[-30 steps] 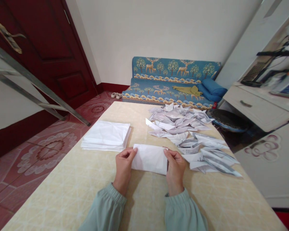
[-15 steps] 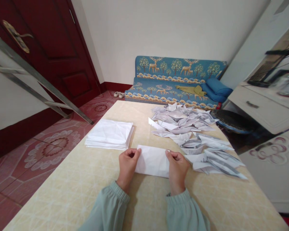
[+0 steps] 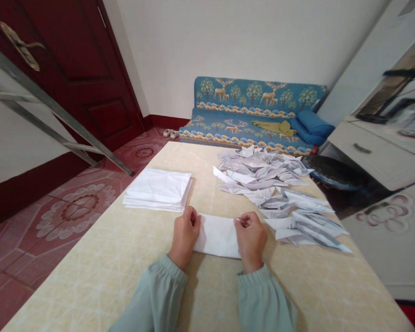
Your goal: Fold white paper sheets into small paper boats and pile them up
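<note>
A folded sheet of white paper spans the gap between my two hands, low over the table. My left hand pinches its left edge near the upper corner, fingers curled in. At the opposite edge, my right hand is closed on the upper right corner between thumb and fingers. Beyond my left hand lies a stack of white paper sheets, creased and roughly squared up. To the right spreads a heap of pointed folded paper pieces, some with printing on them.
The pale yellow patterned table runs forward to a blue sofa with deer and trees on it. A round black stool and a white cabinet stand at the right. A metal ladder leans at the left.
The paper's top edge sits slightly lower, and my fingers have shifted along its upper corners. My right hand has moved a little to the left. Stack and heap are unchanged.
</note>
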The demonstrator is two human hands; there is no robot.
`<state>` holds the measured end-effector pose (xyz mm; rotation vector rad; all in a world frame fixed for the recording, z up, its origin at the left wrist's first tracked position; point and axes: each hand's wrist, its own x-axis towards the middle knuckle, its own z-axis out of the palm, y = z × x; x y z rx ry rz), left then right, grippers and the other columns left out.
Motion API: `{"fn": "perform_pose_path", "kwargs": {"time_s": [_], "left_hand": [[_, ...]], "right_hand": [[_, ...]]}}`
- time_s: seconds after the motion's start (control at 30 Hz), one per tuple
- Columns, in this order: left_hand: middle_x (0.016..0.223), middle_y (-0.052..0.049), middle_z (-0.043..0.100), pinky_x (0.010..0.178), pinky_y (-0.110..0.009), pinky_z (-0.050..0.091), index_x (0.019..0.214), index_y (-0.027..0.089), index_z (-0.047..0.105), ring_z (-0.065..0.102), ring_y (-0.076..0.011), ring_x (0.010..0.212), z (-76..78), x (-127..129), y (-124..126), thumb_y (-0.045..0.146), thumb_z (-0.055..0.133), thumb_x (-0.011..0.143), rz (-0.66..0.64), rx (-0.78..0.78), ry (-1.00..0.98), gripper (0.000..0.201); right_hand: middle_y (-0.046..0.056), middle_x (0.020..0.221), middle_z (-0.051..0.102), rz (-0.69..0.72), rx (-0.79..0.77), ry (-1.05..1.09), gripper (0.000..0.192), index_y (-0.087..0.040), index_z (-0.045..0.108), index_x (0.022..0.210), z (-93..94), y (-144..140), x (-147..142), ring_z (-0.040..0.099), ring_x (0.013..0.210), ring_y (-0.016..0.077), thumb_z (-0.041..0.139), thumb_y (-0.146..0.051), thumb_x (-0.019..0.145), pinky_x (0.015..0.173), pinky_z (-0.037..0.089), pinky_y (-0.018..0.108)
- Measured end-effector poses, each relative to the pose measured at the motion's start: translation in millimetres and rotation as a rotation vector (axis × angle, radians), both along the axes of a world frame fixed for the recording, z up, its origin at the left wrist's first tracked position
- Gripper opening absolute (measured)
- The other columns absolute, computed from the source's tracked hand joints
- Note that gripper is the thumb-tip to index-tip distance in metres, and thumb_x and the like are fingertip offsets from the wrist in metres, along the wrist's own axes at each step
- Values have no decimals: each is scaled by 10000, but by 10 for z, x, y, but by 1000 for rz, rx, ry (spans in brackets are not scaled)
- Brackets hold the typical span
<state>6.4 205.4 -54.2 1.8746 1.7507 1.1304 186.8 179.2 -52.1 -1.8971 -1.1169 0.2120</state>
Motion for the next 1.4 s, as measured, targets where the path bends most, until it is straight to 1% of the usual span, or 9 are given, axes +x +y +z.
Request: {"fn": "perform_pose_path", "kwargs": {"time_s": [0.07, 0.2, 0.4, 0.57, 0.63, 0.77, 0.83, 1.2, 1.4], "left_hand": [[577, 35, 525, 525, -223, 282, 773, 209, 482, 510, -133, 537, 13, 0, -14, 188, 491, 783, -11, -24, 117, 25], [655, -7, 605, 549, -243, 291, 842, 208, 513, 566, -156, 602, 39, 25, -54, 192, 433, 842, -14, -63, 361, 82], [760, -57, 633, 561, -266, 310, 898, 186, 534, 579, -180, 674, 51, 87, -92, 185, 395, 881, -7, -112, 612, 140], [909, -102, 582, 733, -345, 365, 920, 161, 540, 516, -238, 887, 128, 168, -131, 132, 385, 879, -28, 48, 705, 163], [995, -114, 552, 803, -376, 355, 945, 158, 545, 476, -248, 958, 171, 184, -137, 146, 389, 885, -123, 129, 718, 167], [963, -88, 565, 857, -338, 353, 891, 155, 585, 479, -212, 942, 214, 137, -117, 144, 446, 873, -518, 109, 690, 140], [921, -65, 578, 840, -291, 370, 858, 160, 598, 497, -183, 904, 213, 106, -112, 132, 462, 866, -576, 67, 659, 138], [853, -79, 595, 667, -290, 402, 828, 154, 652, 558, -199, 805, 110, 300, -114, 292, 530, 836, -104, -120, 454, 183], [957, -72, 553, 839, -320, 385, 924, 163, 597, 505, -209, 947, 33, 294, -261, 316, 581, 800, -98, -49, 412, 198]], "right_hand": [[-4, 599, 647, 20, -48, -114, 34, -219, 559, 642, -10, 5, 0, 587, 563, 167, 582, -202, 660, 530, 348, 245], [-4, 572, 626, 59, -48, -257, 83, -217, 569, 622, -45, 21, 7, 563, 546, 157, 534, -157, 667, 514, 314, 240], [-3, 577, 627, 90, -75, -293, 107, -220, 572, 614, -42, 13, 13, 555, 549, 156, 516, -150, 672, 508, 302, 241], [-6, 586, 636, 162, -154, -195, 66, -221, 578, 596, 6, 54, 101, 565, 561, 156, 554, -190, 650, 504, 320, 234], [-9, 593, 641, 192, -172, -182, 59, -221, 583, 590, 27, 71, 130, 568, 568, 152, 562, -188, 635, 505, 325, 229], [-12, 594, 644, 192, -173, -195, 60, -219, 578, 583, 55, 75, 134, 564, 566, 147, 563, -185, 631, 499, 320, 226], [-9, 601, 646, 191, -172, -200, 57, -215, 578, 584, 61, 70, 124, 566, 572, 148, 564, -187, 632, 499, 318, 226], [-7, 632, 653, 253, -209, -250, 51, -194, 601, 611, 101, 103, 165, 581, 606, 133, 562, -197, 644, 533, 359, 207], [-9, 670, 657, 255, -273, -286, 57, -200, 607, 654, 78, 100, 194, 596, 643, 134, 558, -218, 678, 552, 378, 204]]}}
